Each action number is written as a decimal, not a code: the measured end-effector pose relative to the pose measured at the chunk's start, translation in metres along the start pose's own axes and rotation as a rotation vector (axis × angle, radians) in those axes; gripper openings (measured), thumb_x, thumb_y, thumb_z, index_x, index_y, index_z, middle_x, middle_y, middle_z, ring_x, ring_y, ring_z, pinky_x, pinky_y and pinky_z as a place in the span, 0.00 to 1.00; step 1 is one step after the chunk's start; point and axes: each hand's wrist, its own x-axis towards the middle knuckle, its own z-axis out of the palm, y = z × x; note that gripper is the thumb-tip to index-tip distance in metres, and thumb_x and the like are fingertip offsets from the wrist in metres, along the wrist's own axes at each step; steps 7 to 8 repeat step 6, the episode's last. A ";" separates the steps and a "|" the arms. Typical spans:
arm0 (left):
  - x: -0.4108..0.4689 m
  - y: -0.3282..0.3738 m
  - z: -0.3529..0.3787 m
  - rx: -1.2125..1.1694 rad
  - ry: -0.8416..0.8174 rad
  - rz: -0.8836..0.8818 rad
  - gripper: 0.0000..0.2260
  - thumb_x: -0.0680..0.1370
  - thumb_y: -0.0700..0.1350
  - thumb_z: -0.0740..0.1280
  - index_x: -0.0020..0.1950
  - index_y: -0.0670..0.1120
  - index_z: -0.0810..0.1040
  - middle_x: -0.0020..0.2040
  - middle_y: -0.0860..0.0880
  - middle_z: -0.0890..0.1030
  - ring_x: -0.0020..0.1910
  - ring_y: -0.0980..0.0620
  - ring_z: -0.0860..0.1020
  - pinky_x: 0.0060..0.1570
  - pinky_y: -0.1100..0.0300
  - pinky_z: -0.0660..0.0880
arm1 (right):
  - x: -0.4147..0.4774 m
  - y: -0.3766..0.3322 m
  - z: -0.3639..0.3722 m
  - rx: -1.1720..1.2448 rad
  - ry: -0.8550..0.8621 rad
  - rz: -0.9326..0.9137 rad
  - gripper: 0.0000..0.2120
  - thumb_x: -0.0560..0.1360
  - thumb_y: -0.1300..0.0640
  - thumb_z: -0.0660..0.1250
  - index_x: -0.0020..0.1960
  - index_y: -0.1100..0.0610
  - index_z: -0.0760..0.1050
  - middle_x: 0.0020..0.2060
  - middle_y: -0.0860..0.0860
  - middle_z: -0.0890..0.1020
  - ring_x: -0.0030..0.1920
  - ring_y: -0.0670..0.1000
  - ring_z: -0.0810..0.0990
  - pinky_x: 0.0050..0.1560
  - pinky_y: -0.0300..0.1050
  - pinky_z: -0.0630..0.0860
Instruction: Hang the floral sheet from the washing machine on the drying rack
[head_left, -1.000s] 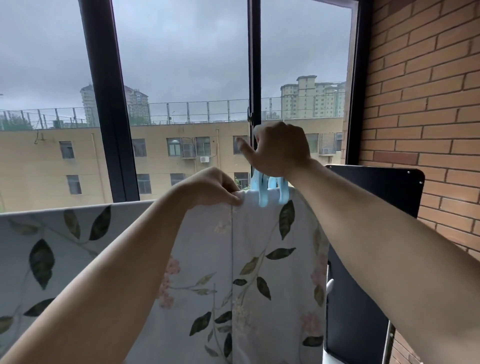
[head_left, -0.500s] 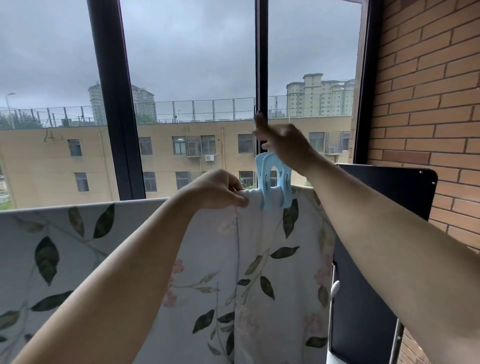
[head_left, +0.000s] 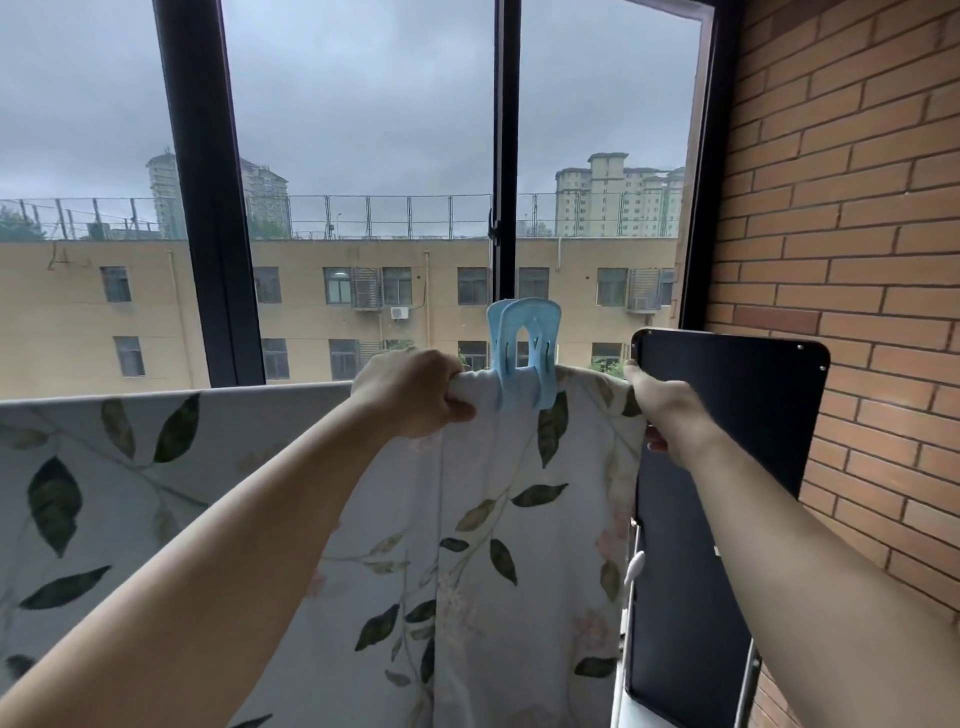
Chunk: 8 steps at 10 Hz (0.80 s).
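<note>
A glossy, round-cornered dark panel (head_left: 727, 441) is stood against the brick wall (head_left: 857, 260). Beside it the thin, leaf-printed floral sheet (head_left: 467, 519) is draped, pinned at its top edge by a pale blue plastic clip (head_left: 524, 358). The top fold is gripped by the left hand (head_left: 415, 395) just left of the clip; the right corner is pinched by the right hand (head_left: 667, 410).

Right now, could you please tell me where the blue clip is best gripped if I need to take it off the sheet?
Pinch the blue clip by its two flat upper paddles, front and back, coming from above. They stand upright, clear of the floral sheet, while its lower prongs straddle the top edge between the left hand and right hand.
</note>
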 end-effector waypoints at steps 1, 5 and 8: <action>0.003 -0.001 0.000 -0.021 -0.030 -0.016 0.13 0.70 0.61 0.72 0.42 0.55 0.74 0.41 0.54 0.79 0.41 0.49 0.78 0.35 0.58 0.70 | -0.005 -0.008 -0.001 0.069 -0.017 -0.046 0.16 0.75 0.47 0.69 0.49 0.61 0.80 0.47 0.57 0.83 0.41 0.54 0.79 0.41 0.46 0.74; -0.013 -0.001 0.000 0.091 -0.011 -0.072 0.23 0.69 0.62 0.72 0.57 0.50 0.75 0.54 0.48 0.81 0.52 0.46 0.78 0.55 0.50 0.75 | -0.013 -0.006 0.003 0.152 0.082 -0.201 0.18 0.81 0.45 0.62 0.50 0.61 0.78 0.38 0.52 0.79 0.37 0.50 0.77 0.43 0.52 0.79; -0.071 0.008 0.015 0.140 0.258 0.062 0.35 0.69 0.62 0.71 0.71 0.46 0.69 0.74 0.44 0.67 0.75 0.42 0.62 0.75 0.39 0.52 | -0.022 0.015 -0.024 0.191 0.221 -0.229 0.16 0.82 0.46 0.60 0.56 0.59 0.76 0.37 0.49 0.78 0.37 0.47 0.76 0.37 0.43 0.72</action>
